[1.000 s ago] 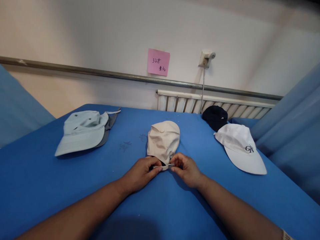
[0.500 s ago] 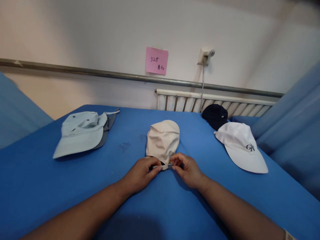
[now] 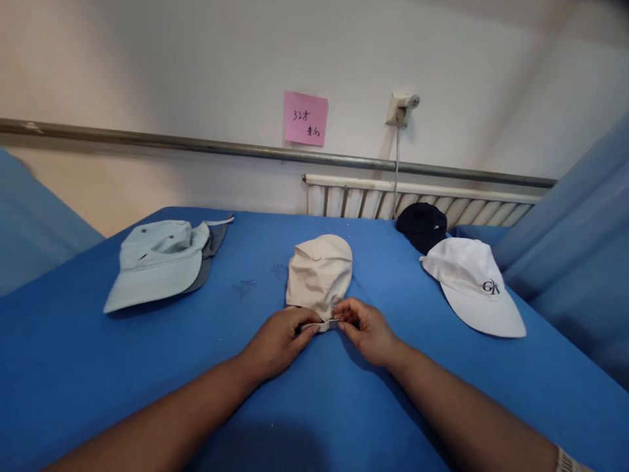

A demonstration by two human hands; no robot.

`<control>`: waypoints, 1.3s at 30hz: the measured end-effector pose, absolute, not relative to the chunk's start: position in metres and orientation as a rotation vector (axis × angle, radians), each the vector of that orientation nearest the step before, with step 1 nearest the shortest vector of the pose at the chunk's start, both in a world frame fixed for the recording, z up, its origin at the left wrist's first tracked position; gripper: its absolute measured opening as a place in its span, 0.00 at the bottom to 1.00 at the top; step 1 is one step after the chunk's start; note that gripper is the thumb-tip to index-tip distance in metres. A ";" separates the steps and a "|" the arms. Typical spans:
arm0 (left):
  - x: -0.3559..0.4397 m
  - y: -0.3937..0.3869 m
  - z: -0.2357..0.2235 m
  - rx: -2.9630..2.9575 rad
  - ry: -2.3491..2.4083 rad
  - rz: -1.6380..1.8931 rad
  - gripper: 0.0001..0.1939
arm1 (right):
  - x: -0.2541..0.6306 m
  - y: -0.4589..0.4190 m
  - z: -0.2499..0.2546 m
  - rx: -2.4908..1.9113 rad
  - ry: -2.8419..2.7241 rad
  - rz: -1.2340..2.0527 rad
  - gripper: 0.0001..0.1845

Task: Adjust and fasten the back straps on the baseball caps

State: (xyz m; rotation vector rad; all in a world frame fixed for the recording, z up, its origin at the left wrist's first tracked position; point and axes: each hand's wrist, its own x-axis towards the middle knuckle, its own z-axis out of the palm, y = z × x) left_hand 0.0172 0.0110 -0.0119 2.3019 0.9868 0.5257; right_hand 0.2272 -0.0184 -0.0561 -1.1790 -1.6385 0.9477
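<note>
A beige baseball cap [image 3: 319, 274] lies on the blue table [image 3: 275, 419] in the middle of the head view, its back strap toward me. My left hand [image 3: 281, 341] pinches the left part of the strap [image 3: 324, 326] between thumb and fingers. At the strap's right end, my right hand [image 3: 366, 331] is closed on the small metal buckle [image 3: 334, 323]. The fingers partly cover both the strap and the buckle. The cap's brim is not visible.
Light blue cap [image 3: 157, 259] lies over a grey one [image 3: 204, 272] at left. At right are a white cap [image 3: 472, 282] and a black cap [image 3: 422, 225]. Behind stand a radiator [image 3: 363, 200], a metal rail [image 3: 236, 149] and a wall with a pink note [image 3: 304, 118]. Blue curtains [image 3: 584, 262] hang at the sides.
Both hands stay on the strap and buckle with only slight finger movement; the gap above the strap looks a little narrower. The view has shifted slightly.
</note>
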 end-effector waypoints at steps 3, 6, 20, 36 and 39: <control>0.020 0.009 -0.011 2.285 1.071 0.536 0.08 | 0.227 -0.018 -0.056 -1.200 -1.662 0.902 0.12; 0.021 0.009 -0.011 2.279 1.108 0.535 0.07 | 0.227 -0.021 -0.052 -1.255 -1.781 0.769 0.14; 0.025 0.008 -0.010 2.277 1.138 0.582 0.08 | 0.225 -0.023 -0.042 -1.355 -2.076 0.456 0.11; 0.023 0.007 -0.013 2.227 1.145 0.608 0.07 | 0.227 -0.024 -0.040 -1.262 -2.152 0.438 0.09; 0.024 0.006 -0.010 2.255 1.151 0.616 0.07 | 0.228 -0.024 -0.040 -1.234 -2.148 0.447 0.10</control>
